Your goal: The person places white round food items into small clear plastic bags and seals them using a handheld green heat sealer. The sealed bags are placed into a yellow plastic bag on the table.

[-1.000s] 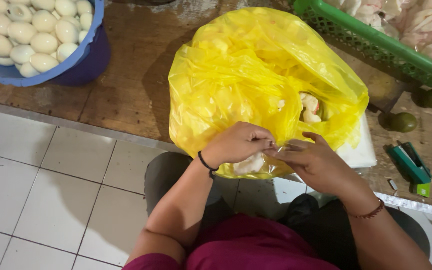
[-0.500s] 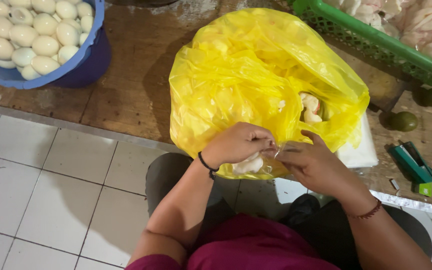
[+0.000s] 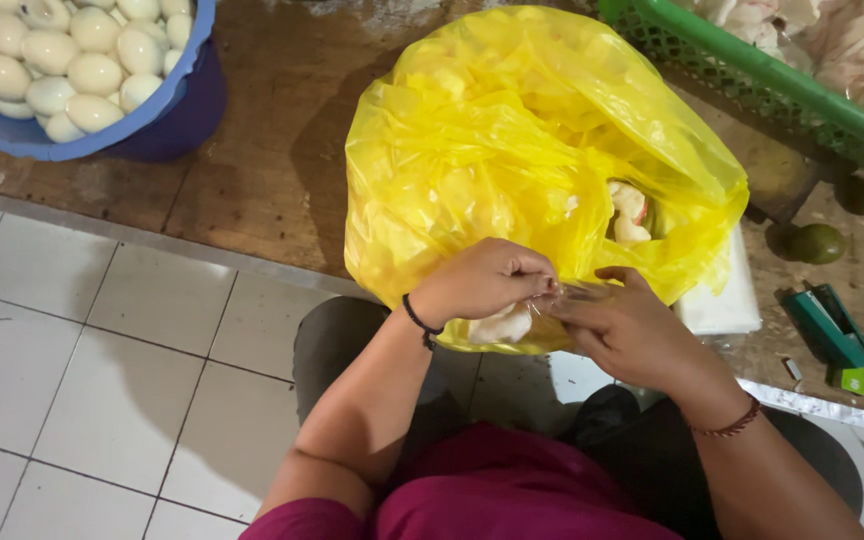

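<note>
Centre frame, our left hand (image 3: 487, 280) and right hand (image 3: 632, 325) pinch shut on a small clear bag (image 3: 500, 322) of pale food, held against the yellow bag (image 3: 482, 150) for support.

Crumpled yellow plastic bag (image 3: 512, 150), open, on wooden counter edge

Worn brown counter (image 3: 252, 190) edges a pale, white-tiled floor (image 3: 82, 380).
</note>
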`<action>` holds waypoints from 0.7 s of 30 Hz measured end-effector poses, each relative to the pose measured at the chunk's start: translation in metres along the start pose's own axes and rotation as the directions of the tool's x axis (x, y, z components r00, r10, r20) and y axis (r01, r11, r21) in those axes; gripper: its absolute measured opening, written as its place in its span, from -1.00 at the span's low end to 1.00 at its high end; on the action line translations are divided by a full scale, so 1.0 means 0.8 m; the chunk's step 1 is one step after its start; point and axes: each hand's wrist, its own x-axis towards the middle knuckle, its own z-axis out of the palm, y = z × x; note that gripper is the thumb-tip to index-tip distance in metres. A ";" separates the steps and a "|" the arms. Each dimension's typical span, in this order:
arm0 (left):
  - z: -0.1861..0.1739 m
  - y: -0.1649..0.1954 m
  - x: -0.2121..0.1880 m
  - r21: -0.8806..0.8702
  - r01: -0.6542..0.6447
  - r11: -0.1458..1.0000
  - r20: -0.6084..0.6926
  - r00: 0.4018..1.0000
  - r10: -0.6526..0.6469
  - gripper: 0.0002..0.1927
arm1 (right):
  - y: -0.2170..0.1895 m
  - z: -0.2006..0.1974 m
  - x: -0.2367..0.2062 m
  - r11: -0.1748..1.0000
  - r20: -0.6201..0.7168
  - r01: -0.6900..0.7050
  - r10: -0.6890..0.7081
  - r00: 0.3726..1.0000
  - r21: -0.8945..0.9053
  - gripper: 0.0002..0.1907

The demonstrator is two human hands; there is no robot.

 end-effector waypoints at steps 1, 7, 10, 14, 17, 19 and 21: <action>-0.001 0.000 -0.001 -0.013 0.000 1.000 -0.005 1.000 0.000 -0.78 | 0.000 0.000 0.000 0.999 -0.066 0.054 -0.054 0.996 -0.007 -0.55; -0.007 -0.008 -0.013 -0.202 -0.195 0.960 -0.335 0.935 0.119 -0.64 | 0.019 -0.018 -0.007 0.975 -0.229 0.057 -0.006 0.973 0.216 -0.52; -0.004 -0.023 -0.001 -0.379 -0.397 0.836 -0.521 0.838 0.162 -0.55 | 0.036 -0.034 -0.011 0.948 -0.289 0.015 0.082 0.954 0.318 -0.50; 0.022 -0.040 0.016 -0.562 -0.267 0.783 -0.415 0.910 0.012 -0.52 | 0.044 -0.035 -0.018 0.957 -0.357 -0.001 0.109 0.928 0.290 -0.50; 0.036 -0.041 0.021 -0.659 -0.232 0.716 -0.391 0.918 -0.062 -0.52 | 0.046 -0.030 -0.018 0.968 -0.389 0.056 0.046 0.920 0.246 -0.51; 0.036 -0.036 0.019 -0.687 -0.260 0.679 -0.421 0.904 -0.079 -0.51 | 0.049 -0.031 -0.015 0.962 -0.395 0.086 0.025 0.918 0.260 -0.51; 0.030 -0.031 0.016 -0.688 -0.270 0.674 -0.446 0.890 -0.098 -0.50 | 0.050 -0.029 -0.015 0.949 -0.376 0.099 0.022 0.926 0.300 -0.52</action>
